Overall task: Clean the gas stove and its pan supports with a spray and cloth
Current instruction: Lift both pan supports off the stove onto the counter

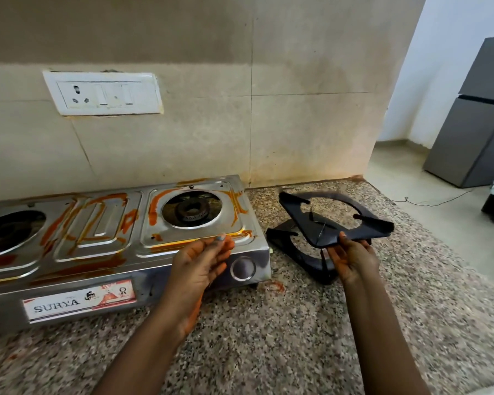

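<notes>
At frame right, the right hand (351, 256) pinched a pan support (337, 215) above another, likely stacking; left hand's (203, 258) fingers were loosely apart.

A: where's the cam sitting?
B: head-mounted, just one view, looking forward and down over the counter (268, 352), facing the wall (211, 124), staying close above the stove (103, 246).

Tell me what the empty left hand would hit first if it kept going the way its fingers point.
Probably the front right edge of the sauce-smeared steel gas stove: the left hand points up and right, fingertips already over that rim. Depth is unclear, so it may pass just above.
</notes>
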